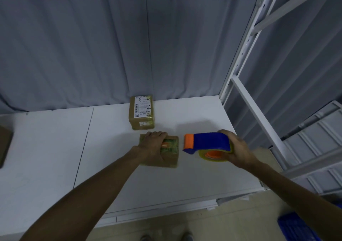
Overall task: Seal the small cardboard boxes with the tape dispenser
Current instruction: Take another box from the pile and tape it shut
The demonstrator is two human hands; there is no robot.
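Note:
A small brown cardboard box [171,154] with a green and orange patch on top lies on the white shelf [185,181]. My left hand [152,145] lies over its left part, fingers curled over the far edge. Just to the right of the box, my right hand [238,151] grips a blue tape dispenser [209,141] with an orange front end and a clear tape roll on an orange hub. The dispenser's orange end points at the box and hangs a short gap from it. Behind it, apart, stands a second brown box [141,112] with a white shipping label.
A grey curtain [111,46] hangs behind the shelf. White metal rack posts [259,114] rise at the right. Part of another brown box [4,144] shows at the left edge. A blue crate [294,227] sits on the floor at lower right.

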